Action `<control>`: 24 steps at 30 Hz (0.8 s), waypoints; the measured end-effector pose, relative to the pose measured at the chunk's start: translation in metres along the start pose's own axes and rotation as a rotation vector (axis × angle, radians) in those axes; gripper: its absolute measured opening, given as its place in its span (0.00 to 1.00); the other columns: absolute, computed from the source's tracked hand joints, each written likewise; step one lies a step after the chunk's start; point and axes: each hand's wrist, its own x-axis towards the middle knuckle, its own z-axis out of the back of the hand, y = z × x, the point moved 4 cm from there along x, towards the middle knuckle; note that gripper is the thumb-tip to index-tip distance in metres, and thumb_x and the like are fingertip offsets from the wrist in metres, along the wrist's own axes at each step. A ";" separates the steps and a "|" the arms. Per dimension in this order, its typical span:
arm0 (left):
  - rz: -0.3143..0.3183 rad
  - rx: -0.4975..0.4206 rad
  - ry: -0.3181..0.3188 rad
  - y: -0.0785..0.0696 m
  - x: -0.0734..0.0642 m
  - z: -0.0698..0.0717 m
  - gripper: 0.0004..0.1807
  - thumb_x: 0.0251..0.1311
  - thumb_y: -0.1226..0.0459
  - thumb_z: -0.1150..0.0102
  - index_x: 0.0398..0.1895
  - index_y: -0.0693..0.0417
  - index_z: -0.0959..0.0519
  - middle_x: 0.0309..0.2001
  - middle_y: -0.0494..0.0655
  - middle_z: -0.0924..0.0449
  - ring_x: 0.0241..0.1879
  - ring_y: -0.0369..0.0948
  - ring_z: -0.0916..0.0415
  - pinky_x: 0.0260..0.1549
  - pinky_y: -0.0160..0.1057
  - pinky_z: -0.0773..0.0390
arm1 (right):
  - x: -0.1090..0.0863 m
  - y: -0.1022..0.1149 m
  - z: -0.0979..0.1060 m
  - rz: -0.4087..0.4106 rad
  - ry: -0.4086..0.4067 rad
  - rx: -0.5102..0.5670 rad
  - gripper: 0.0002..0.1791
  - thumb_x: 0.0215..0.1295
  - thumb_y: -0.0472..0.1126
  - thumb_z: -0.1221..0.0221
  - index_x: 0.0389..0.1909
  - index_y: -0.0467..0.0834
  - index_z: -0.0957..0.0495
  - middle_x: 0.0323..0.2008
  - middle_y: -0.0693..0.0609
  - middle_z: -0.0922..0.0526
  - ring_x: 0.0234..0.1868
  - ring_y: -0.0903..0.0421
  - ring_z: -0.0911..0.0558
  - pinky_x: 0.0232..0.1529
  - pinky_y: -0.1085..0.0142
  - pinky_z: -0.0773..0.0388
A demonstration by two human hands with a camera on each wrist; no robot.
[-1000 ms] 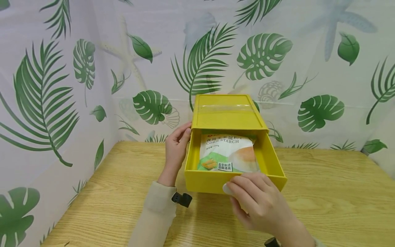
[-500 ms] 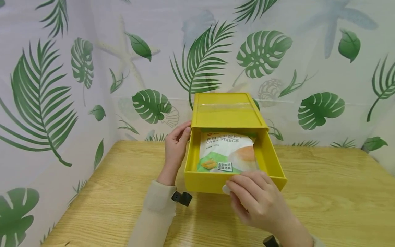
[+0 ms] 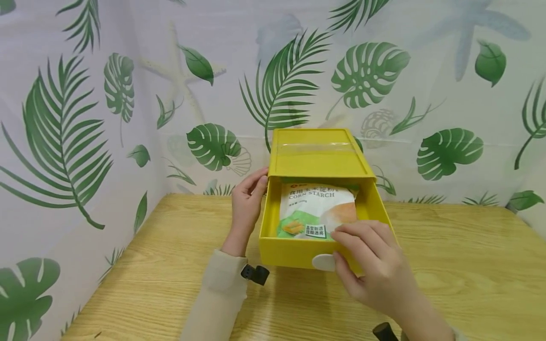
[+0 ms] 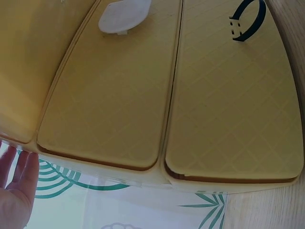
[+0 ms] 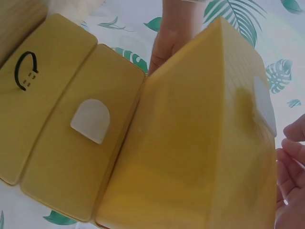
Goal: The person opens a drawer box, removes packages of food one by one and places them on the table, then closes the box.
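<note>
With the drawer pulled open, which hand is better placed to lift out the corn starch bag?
Probably the right hand: its fingers lie over the drawer front, just above the corn starch bag. The left hand rests against the case side, steadying it.

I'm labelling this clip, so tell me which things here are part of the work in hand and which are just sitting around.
In the work:
yellow drawer, pulled open
corn starch bag inside it
white handle tab
yellow casing
left hand on the casing's side
right hand at the drawer front

Just there:
wooden table
leaf-print curtain

Head view high; wrists close; share yellow drawer box (image 3: 317, 161).
</note>
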 end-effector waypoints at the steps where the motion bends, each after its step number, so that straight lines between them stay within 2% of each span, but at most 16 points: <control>1: 0.004 -0.001 0.002 0.000 0.000 0.000 0.14 0.60 0.69 0.51 0.47 0.69 0.26 0.48 0.59 0.26 0.43 0.45 0.27 0.39 0.35 0.24 | 0.001 -0.002 0.001 -0.010 0.000 0.007 0.18 0.62 0.42 0.52 0.25 0.31 0.24 0.26 0.41 0.23 0.27 0.45 0.29 0.32 0.61 0.34; 5: -0.011 -0.007 0.002 0.012 0.003 0.001 0.15 0.60 0.66 0.50 0.48 0.66 0.25 0.48 0.55 0.25 0.44 0.43 0.26 0.40 0.37 0.24 | 0.005 -0.009 0.004 -0.047 0.011 0.037 0.19 0.62 0.43 0.52 0.27 0.30 0.24 0.28 0.40 0.23 0.29 0.45 0.29 0.35 0.61 0.34; 14: -0.031 0.015 -0.003 0.010 0.001 0.001 0.16 0.60 0.65 0.50 0.47 0.66 0.25 0.48 0.54 0.24 0.43 0.42 0.26 0.40 0.38 0.24 | 0.014 -0.023 0.008 -0.157 0.095 0.052 0.22 0.62 0.47 0.53 0.29 0.30 0.24 0.30 0.41 0.23 0.32 0.46 0.28 0.38 0.66 0.35; 20: -0.038 0.016 -0.003 0.010 0.002 0.001 0.16 0.60 0.64 0.50 0.47 0.65 0.24 0.47 0.54 0.24 0.43 0.41 0.26 0.39 0.38 0.24 | 0.016 -0.029 0.008 -0.183 0.147 0.020 0.23 0.62 0.49 0.54 0.29 0.30 0.24 0.30 0.41 0.23 0.32 0.46 0.28 0.37 0.64 0.34; 24: -0.037 0.023 -0.004 0.010 0.002 0.001 0.16 0.60 0.64 0.50 0.47 0.65 0.24 0.47 0.53 0.24 0.43 0.40 0.26 0.40 0.38 0.24 | 0.018 -0.033 0.008 -0.217 0.212 -0.015 0.24 0.61 0.50 0.54 0.31 0.31 0.24 0.30 0.41 0.23 0.33 0.46 0.27 0.35 0.62 0.31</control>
